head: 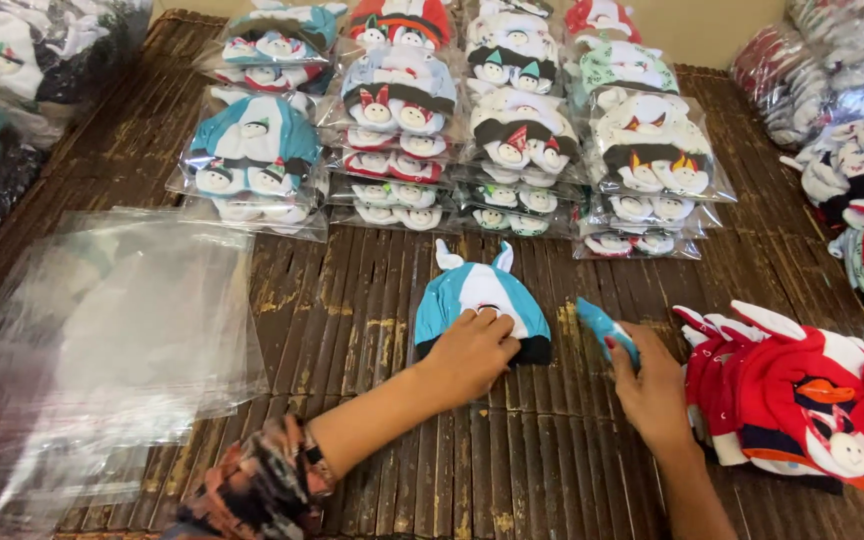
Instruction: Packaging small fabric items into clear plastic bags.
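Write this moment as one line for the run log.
left hand: pressing blue cap | right hand: holding small blue piece | red caps: beside right hand

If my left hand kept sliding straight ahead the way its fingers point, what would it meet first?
The left hand already rests on the blue cap; past it, probably the bagged caps, though depth is unclear.

Bare mat lies open between the clear bags and the blue hat. Bagged hat stacks block the far side; the red hat pile blocks the right. A narrow gap separates the left hand from the right hand.
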